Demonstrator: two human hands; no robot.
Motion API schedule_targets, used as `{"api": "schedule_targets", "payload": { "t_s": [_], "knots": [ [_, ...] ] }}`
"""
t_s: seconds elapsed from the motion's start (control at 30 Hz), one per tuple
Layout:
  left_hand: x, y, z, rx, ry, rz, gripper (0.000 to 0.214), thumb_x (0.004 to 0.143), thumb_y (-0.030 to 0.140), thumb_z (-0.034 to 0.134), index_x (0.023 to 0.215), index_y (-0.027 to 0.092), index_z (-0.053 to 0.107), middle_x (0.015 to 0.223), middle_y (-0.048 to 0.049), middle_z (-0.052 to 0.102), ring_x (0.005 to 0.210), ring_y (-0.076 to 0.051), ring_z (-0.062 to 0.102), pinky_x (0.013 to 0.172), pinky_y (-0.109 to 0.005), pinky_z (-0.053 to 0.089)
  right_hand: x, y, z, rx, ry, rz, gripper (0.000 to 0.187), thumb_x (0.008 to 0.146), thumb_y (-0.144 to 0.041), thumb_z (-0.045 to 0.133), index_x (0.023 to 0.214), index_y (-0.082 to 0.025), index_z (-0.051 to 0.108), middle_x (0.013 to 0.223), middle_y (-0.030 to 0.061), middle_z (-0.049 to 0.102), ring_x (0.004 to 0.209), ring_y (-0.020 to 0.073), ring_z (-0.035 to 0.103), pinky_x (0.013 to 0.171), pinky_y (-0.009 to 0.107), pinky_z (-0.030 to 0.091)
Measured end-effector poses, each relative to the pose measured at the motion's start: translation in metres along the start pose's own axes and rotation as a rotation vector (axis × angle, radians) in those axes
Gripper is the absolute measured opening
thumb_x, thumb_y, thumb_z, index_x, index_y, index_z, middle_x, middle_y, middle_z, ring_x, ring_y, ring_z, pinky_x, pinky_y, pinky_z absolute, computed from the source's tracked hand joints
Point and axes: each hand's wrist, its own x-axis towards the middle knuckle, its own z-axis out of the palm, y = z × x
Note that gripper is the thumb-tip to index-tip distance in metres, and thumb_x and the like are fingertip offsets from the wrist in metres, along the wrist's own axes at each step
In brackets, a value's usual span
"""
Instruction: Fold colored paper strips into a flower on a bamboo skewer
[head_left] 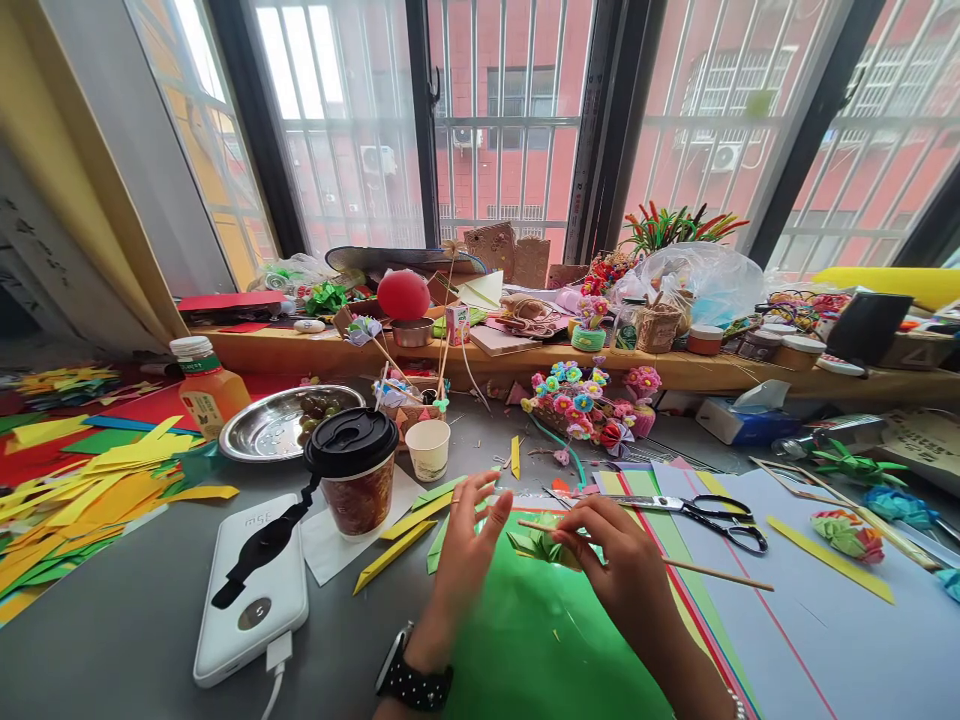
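Observation:
My right hand (611, 545) is closed on a thin wooden stick (720, 573), pinching it between thumb and fingers. Green folded paper (538, 543) sits around the stick's left end, just beside those fingertips. My left hand (471, 535), a little blurred, is open to the left of the folded paper, its thumb and fingers apart and apparently holding nothing. Under both hands lies a glossy green sheet (555, 640). Black-handled scissors (697, 508) rest on stacked coloured paper (750, 620) to the right. Green and yellow strips (401, 540) lie left of my left hand.
A lidded coffee cup (354, 480), white paper cup (429, 452), power bank (255, 590) and steel plate (247, 440) stand on the left. Piled paper strips (112, 490) fill the far left. Crocheted flowers (577, 400) stand behind, below a cluttered windowsill (495, 360).

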Motion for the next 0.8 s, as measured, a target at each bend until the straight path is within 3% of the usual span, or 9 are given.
{"api": "schedule_targets", "payload": {
  "t_s": [0.03, 0.07, 0.17, 0.37, 0.6, 0.8],
  "knots": [
    [0.0, 0.002, -0.001, 0.178, -0.03, 0.14, 0.021, 0.072, 0.033, 0.062, 0.089, 0.022, 0.063, 0.104, -0.0057, 0.056, 0.105, -0.023, 0.044, 0.087, -0.03, 0.032, -0.001, 0.002, 0.001, -0.049, -0.002, -0.021, 0.015, 0.084, -0.024, 0.049, 0.073, -0.02, 0.058, 0.072, 0.0027, 0.059, 0.067, 0.0157, 0.057, 0.058, 0.024, 0.046],
    [-0.001, 0.005, -0.001, 0.318, -0.137, 0.233, 0.017, 0.07, 0.032, 0.063, 0.083, 0.021, 0.066, 0.095, -0.0061, 0.059, 0.099, -0.023, 0.048, 0.087, -0.031, 0.032, -0.001, 0.003, 0.002, -0.086, -0.008, -0.038, 0.015, 0.084, -0.024, 0.048, 0.073, -0.02, 0.058, 0.071, 0.0027, 0.059, 0.067, 0.0159, 0.057, 0.058, 0.024, 0.045],
    [-0.005, 0.008, 0.0, 0.535, -0.322, 0.36, 0.011, 0.072, 0.029, 0.061, 0.078, 0.023, 0.069, 0.085, -0.0065, 0.06, 0.088, -0.023, 0.05, 0.083, -0.032, 0.034, -0.002, 0.002, 0.004, -0.132, -0.037, -0.058, 0.016, 0.085, -0.021, 0.047, 0.072, -0.02, 0.056, 0.071, 0.0027, 0.059, 0.066, 0.0161, 0.056, 0.057, 0.024, 0.044],
    [-0.006, 0.006, 0.0, 0.513, -0.306, 0.365, 0.011, 0.073, 0.027, 0.06, 0.077, 0.025, 0.069, 0.078, -0.0056, 0.059, 0.082, -0.023, 0.048, 0.078, -0.033, 0.034, -0.001, -0.002, 0.005, -0.102, -0.044, -0.101, 0.018, 0.085, -0.021, 0.046, 0.07, -0.02, 0.056, 0.068, 0.0022, 0.058, 0.064, 0.0153, 0.055, 0.056, 0.023, 0.042],
    [-0.002, 0.004, -0.006, 0.614, -0.366, 0.357, 0.01, 0.073, 0.027, 0.059, 0.074, 0.025, 0.07, 0.079, -0.005, 0.059, 0.08, -0.022, 0.05, 0.075, -0.031, 0.035, -0.002, -0.002, 0.01, -0.122, -0.085, -0.14, 0.021, 0.088, -0.023, 0.042, 0.07, -0.018, 0.054, 0.067, 0.0027, 0.056, 0.063, 0.0159, 0.053, 0.055, 0.025, 0.041],
    [0.0, 0.0, -0.007, 0.732, -0.349, 0.424, 0.013, 0.074, 0.023, 0.058, 0.074, 0.025, 0.07, 0.079, -0.0054, 0.061, 0.08, -0.022, 0.052, 0.074, -0.032, 0.035, -0.002, -0.001, 0.012, -0.1, -0.073, -0.102, 0.021, 0.087, -0.026, 0.044, 0.069, -0.019, 0.053, 0.066, 0.002, 0.055, 0.061, 0.0157, 0.053, 0.052, 0.024, 0.041]
  ]
}}
